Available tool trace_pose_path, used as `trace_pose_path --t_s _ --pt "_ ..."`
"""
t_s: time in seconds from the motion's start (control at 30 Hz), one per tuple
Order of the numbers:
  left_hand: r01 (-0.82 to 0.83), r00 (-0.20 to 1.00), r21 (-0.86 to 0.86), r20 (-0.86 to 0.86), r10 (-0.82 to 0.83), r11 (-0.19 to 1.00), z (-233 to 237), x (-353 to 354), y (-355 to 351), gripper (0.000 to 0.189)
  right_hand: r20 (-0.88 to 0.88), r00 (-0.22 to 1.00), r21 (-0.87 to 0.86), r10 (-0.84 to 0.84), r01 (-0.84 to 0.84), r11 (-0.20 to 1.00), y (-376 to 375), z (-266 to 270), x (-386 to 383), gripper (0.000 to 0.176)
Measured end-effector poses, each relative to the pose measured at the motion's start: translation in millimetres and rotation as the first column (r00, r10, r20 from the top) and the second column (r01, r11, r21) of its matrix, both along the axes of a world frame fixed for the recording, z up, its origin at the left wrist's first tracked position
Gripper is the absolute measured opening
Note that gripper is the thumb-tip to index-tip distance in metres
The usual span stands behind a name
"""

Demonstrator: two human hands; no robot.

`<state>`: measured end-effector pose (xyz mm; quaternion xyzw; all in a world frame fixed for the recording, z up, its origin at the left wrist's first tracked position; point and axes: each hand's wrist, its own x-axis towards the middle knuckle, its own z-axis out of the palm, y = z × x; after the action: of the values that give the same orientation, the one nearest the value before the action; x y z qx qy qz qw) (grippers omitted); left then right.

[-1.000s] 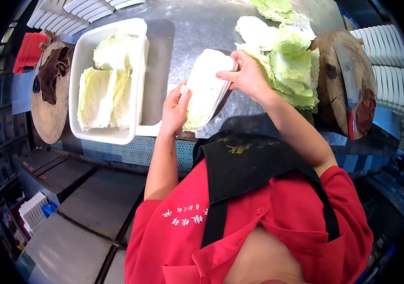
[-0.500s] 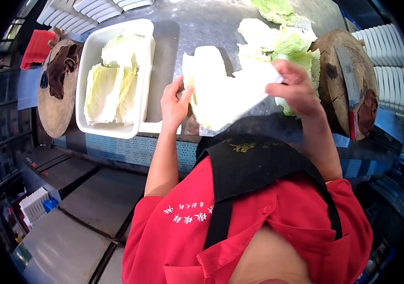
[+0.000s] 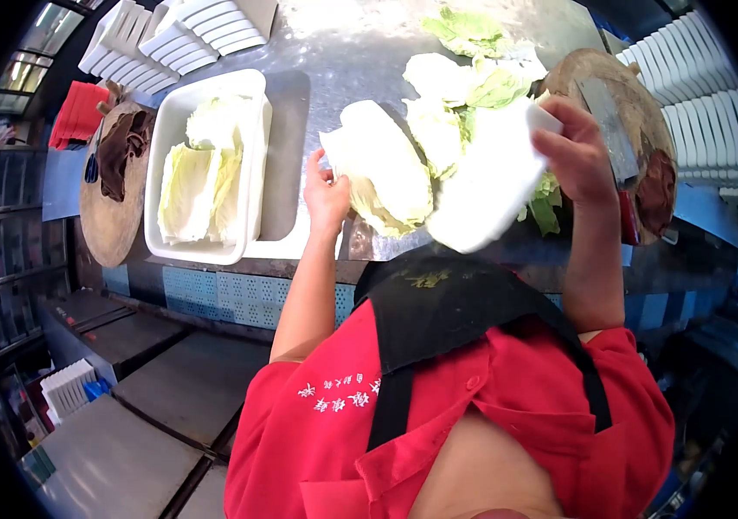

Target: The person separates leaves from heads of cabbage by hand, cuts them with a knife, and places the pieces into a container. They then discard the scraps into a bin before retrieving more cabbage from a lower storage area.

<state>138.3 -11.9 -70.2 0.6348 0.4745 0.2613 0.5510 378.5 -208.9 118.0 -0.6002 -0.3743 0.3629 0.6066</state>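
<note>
A napa cabbage (image 3: 384, 169) lies on the steel counter (image 3: 352, 52) near its front edge. My left hand (image 3: 326, 192) rests against the cabbage's left side, holding it steady. My right hand (image 3: 575, 149) grips a pale outer cabbage leaf (image 3: 488, 187) that is pulled away from the head toward the right and looks blurred. Behind the leaf sits a pile of loose green leaves (image 3: 464, 86).
A white tub (image 3: 165, 156) holding cabbage pieces stands left of my left hand. A round wooden board (image 3: 109, 216) with a brown cloth lies further left. At the right, a cleaver (image 3: 616, 130) rests on a wooden block (image 3: 646, 112). White stacked trays (image 3: 179, 35) sit behind.
My right hand has peeled an outer leaf off the cabbage and swung it right and up. My left hand has stayed at the cabbage's left side.
</note>
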Motion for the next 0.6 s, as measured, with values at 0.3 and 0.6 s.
trace_pose_path --t_s 0.3,0.6 --pt "-0.280 0.943 0.148 0.230 0.242 0.949 50 -48 27 0.039 -0.088 0.989 -0.005 -0.116 0.116 0.993 -28 -6 13 0.017" --pt "-0.395 0.883 0.426 0.420 0.208 0.814 155 -34 30 0.028 0.234 0.968 0.021 -0.094 0.092 0.996 27 22 -24 0.019"
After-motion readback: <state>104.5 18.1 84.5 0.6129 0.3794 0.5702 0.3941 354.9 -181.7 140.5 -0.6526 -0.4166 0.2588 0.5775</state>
